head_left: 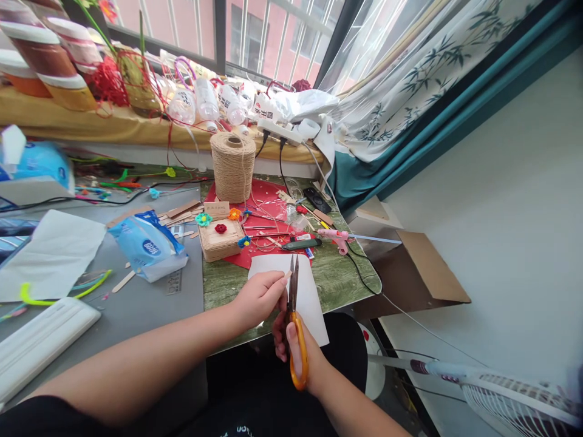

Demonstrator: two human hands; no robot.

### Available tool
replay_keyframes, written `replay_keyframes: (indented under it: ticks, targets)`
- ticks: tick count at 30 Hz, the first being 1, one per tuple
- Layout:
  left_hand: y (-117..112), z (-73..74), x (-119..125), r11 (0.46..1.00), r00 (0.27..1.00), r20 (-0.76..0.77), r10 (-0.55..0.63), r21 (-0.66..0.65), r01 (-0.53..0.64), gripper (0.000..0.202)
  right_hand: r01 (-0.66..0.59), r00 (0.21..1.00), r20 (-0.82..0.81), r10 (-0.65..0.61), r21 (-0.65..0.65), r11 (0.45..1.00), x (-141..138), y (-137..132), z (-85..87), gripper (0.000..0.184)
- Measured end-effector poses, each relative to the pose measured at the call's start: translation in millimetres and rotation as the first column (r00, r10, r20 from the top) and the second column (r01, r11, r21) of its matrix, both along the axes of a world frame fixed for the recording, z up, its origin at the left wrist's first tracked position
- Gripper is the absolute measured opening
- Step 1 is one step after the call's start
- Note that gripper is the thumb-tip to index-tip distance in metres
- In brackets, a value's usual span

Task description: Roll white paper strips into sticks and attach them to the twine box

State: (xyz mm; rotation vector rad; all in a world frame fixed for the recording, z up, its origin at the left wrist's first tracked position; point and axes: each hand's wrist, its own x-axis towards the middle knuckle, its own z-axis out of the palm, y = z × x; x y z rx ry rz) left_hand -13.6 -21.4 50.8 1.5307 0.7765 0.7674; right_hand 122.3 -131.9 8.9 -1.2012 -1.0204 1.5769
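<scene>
A: State the condition of the right hand (314,358).
B: The right hand grips the scissors (295,317) by their orange handles, with the thumb through one loop. The blades point away from the person and stand slightly parted at the tips.

A: State the condition of the left hand (260,298).
B: Its fingers are drawn together, with the fingertips just beside the scissor blades. A small pale item seems to show there; whether the fingers pinch it cannot be told.

A: Locate the scissors.
B: They are above the near edge of the worktop (337,279), over a white sheet (312,321). The sheet extends past that edge toward the person.

A: List the items beyond the hands.
B: A twine-covered box (218,250) stands behind the left hand. A dark red flower (221,229) sits on its top; a teal flower (203,220) is at its far left corner. A large spool of twine (233,173) stands upright behind the box. To the right, a dark green cutter (296,244) lies near a pink glue gun (334,235). A blue packet (148,243) lies to the left of the box.
</scene>
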Motion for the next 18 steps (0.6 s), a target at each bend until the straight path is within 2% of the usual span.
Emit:
replay_keyframes:
  ticks: [10, 18]
  targets:
    - [-0.4, -2.9, 1.3, 0.998, 0.999, -0.054, 0.008, 0.058, -0.005, 0.046, 0.028, 0.999, 0.029, -0.026, -0.060, 0.998, 0.0, -0.1, -0.3, 0.056]
    - [4.3, -3.4, 1.5, 1.000, 0.999, -0.037, -0.004, 0.001, 0.004, 0.048, 0.058, 0.998, 0.025, -0.055, -0.170, 0.984, 3.7, 1.3, 2.4, 0.059]
